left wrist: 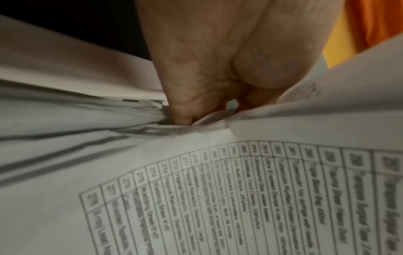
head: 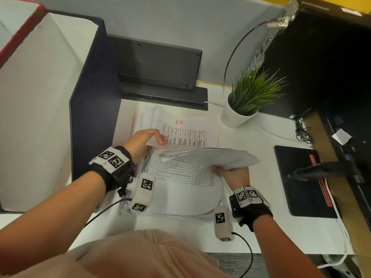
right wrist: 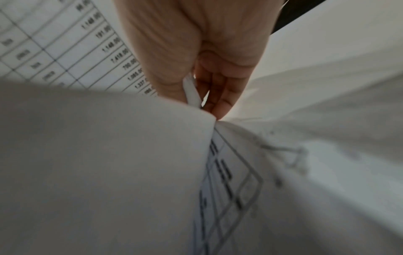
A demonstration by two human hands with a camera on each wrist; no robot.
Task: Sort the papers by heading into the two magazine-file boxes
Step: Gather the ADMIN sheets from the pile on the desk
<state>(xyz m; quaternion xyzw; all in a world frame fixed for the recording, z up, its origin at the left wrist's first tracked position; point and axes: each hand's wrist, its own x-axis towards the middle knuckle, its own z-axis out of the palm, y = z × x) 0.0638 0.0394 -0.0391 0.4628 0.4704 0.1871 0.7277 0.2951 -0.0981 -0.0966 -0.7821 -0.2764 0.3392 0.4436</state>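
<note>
A thick bundle of white papers [head: 210,157] is lifted off the desk pile. My left hand [head: 154,141] grips its left edge, thumb on top. My right hand [head: 220,169] grips its near right edge, pinching the sheets between thumb and fingers [right wrist: 218,96]. Beyond the bundle lies a sheet headed "H-R" in red [head: 179,122] on a far pile. Under the bundle a printed table sheet [head: 180,173] tops the near pile. In the left wrist view my fingers [left wrist: 181,110] dig between the sheets. A tall navy and white box [head: 90,101] stands at the left.
A dark grey holder [head: 158,65] stands behind the papers. A potted plant [head: 247,101] is at the back right. A black pad with a red stripe [head: 299,181] lies to the right, with cables [head: 303,133] and a dark cabinet beyond it.
</note>
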